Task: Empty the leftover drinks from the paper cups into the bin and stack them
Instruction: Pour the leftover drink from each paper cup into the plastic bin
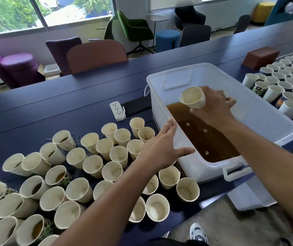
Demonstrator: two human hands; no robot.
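**Draining a tipped paper cup over the bin**

Head view: the right hand grasps a paper cup, tipped on its side above the brown liquid in the translucent plastic bin. The left hand, fingers released and spread, hovers over the cups on the table beside the bin wall. Good practice is probably to drain fully over the liquid before stacking.

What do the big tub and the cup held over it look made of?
The large white tub: translucent moulded plastic, semi-glossy; brown liquid shows through its wall. The cream cup gripped by the right hand: probably matte paper, with a rolled rim and stained inside.
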